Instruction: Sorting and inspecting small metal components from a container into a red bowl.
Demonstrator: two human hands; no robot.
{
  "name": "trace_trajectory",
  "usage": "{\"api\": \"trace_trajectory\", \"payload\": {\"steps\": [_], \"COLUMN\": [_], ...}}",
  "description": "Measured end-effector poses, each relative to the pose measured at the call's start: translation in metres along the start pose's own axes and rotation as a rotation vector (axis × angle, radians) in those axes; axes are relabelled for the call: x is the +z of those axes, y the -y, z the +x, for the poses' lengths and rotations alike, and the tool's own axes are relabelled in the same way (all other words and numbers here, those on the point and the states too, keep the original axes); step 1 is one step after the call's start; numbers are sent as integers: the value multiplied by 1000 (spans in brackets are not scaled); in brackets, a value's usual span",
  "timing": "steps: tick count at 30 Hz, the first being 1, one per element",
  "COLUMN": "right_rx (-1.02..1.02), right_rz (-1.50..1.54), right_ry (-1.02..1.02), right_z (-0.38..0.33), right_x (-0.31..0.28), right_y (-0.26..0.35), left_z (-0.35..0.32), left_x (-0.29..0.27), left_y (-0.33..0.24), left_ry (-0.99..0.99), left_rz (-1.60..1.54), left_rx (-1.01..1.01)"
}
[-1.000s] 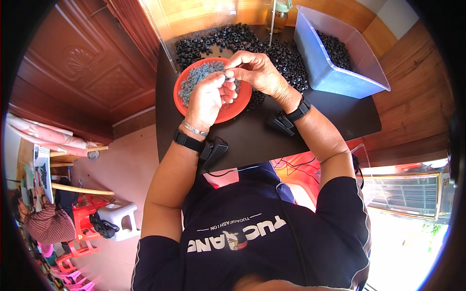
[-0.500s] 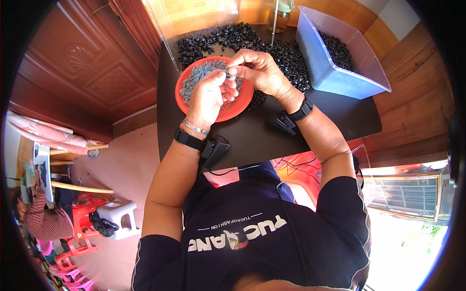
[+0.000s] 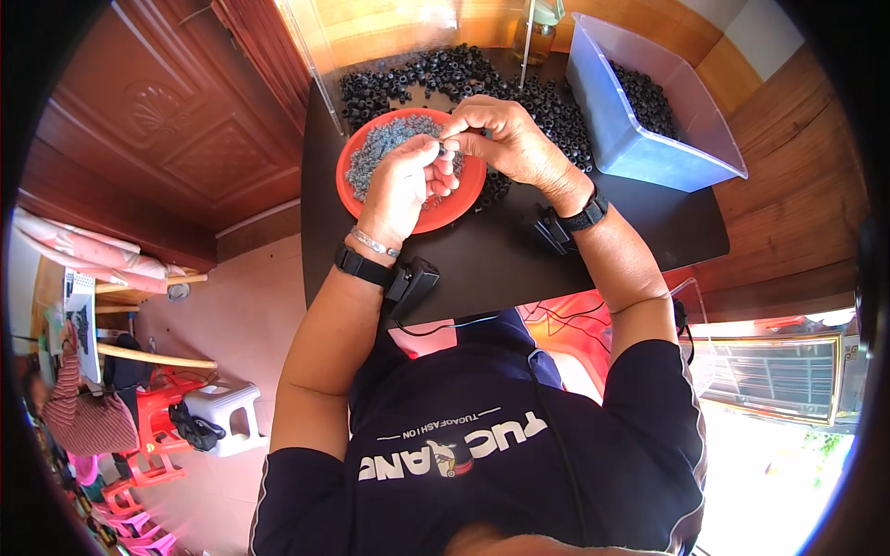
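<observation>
Above an orange-red basin [image 3: 461, 206] both my hands meet, fingertips nearly touching. Between thumb and fingers my left hand [image 3: 397, 190] pinches a small black part [image 3: 444, 151], mostly covered by the fingertips. My right hand [image 3: 508, 141] is closed in a pinch at that same part; whatever lies between its fingertips is too small to make out. Small grey, translucent-looking pieces [image 3: 375, 153] fill much of the basin. Behind and to the right of it, many black ring-like parts [image 3: 556, 125] are spread over the dark tabletop [image 3: 501, 264].
A translucent bluish bin [image 3: 654, 157] with more black parts stands at the right of the table. Behind the loose parts is a jar [image 3: 535, 37]. At far left, a person in a striped top [image 3: 97, 422] is near red and white stools [image 3: 232, 417].
My right hand and wrist have shifted slightly to the right. The black part shows a little more at the left fingertips; the basin stays put.
</observation>
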State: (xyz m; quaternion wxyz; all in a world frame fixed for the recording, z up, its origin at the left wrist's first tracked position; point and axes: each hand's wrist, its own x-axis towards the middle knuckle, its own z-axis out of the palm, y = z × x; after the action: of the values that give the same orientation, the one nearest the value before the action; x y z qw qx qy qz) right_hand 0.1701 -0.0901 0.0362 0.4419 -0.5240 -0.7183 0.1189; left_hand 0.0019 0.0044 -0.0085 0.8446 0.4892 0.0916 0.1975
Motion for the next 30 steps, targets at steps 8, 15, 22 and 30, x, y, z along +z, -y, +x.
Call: {"api": "trace_trajectory", "payload": {"steps": [8, 15, 22, 30], "right_rx": [-59, -124, -171, -213], "right_rz": [-36, -101, -232, -315], "right_ry": [-62, -192, -247, -287], "right_z": [-1, 1, 1, 4], "right_x": [11, 24, 26, 6], "right_y": [1, 3, 2, 3], "left_z": [0, 0, -1, 0], "left_x": [0, -2, 0, -5], "left_y": [3, 3, 1, 1], "left_ry": [3, -92, -74, -102], "left_rz": [-227, -298, -318, -226], "left_rx": [6, 20, 24, 61]}}
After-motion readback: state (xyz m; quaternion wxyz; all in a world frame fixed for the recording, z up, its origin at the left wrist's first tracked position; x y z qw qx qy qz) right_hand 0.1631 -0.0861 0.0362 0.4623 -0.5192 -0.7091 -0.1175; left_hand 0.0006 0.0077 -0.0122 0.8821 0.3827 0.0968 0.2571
